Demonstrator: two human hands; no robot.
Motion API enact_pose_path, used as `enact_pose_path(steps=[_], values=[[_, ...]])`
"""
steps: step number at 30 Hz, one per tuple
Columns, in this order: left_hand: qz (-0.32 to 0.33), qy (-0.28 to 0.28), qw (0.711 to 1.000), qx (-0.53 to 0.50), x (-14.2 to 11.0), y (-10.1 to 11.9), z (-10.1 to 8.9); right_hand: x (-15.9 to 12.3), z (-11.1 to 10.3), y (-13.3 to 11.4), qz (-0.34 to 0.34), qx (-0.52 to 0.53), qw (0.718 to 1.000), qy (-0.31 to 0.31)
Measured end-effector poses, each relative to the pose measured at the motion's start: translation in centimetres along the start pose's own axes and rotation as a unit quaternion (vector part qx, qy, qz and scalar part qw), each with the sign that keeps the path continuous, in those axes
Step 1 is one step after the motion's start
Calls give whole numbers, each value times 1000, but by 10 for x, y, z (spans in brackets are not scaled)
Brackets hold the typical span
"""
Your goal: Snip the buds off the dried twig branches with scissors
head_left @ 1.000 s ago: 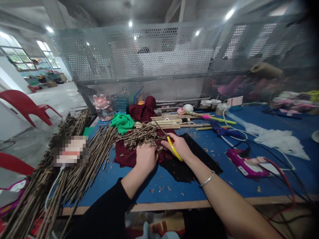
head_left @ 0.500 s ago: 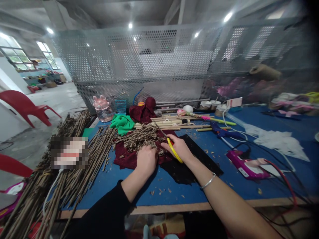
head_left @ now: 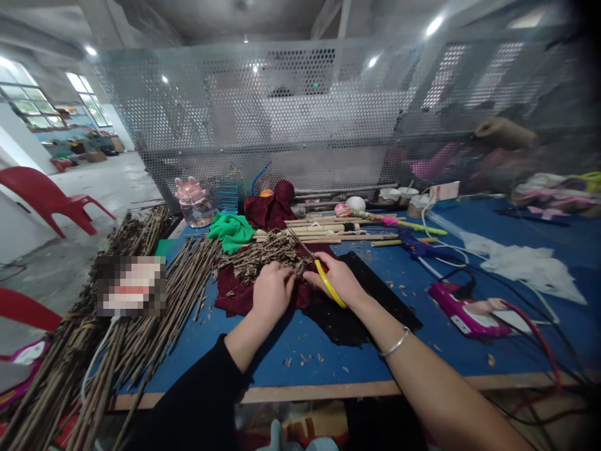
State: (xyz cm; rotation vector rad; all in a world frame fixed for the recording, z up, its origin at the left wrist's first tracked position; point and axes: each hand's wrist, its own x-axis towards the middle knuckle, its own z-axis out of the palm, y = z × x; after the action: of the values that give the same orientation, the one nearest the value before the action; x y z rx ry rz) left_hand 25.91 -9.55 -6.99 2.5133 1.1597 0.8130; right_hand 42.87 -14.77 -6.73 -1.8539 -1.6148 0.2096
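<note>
My right hand [head_left: 339, 279] grips a pair of scissors [head_left: 327, 285] by its yellow handles, the blades pointing up and away to the left. My left hand [head_left: 273, 289] is closed at the near edge of a heap of dried brown plant stems [head_left: 267, 254], with its fingertips curled around a bit of them. The heap rests on a dark red cloth [head_left: 226, 299]. A black cloth [head_left: 345, 326] lies partly under my right hand.
Long dry stalks [head_left: 171, 313] spread along the left side. Behind the heap are a green cloth [head_left: 231, 232], wooden sticks [head_left: 328, 237] and a pink-lidded jar [head_left: 195, 203]. A glue gun [head_left: 417, 244], purple power strip [head_left: 464, 313] and cables occupy the right.
My left hand has shifted slightly left and its fingers have turned toward the right hand. The right hand with the scissors stays nearly in place.
</note>
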Motion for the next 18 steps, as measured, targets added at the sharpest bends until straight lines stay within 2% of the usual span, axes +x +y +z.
enact_pose_path(steps=[3,5,7,9,12,14,18], values=[[-52,88,987,-121,6,-12,-3,-2,-1,-3,-18,-12,999,-29],[-102,115,963,-221,10,-19,-2,-3,0,-4,-44,-10,998,-43],[-141,110,935,-307,12,-24,1,-4,1,-4,-68,-5,996,-59],[-148,78,918,-359,13,-25,3,-5,3,-5,-83,-2,994,-76],[-123,19,915,-384,11,-21,5,-6,3,-5,-92,0,992,-84],[-107,3,923,-369,10,-19,5,-6,4,-5,-92,-2,992,-83],[-92,40,950,-295,8,-17,1,-6,3,-4,-74,-13,994,-79]])
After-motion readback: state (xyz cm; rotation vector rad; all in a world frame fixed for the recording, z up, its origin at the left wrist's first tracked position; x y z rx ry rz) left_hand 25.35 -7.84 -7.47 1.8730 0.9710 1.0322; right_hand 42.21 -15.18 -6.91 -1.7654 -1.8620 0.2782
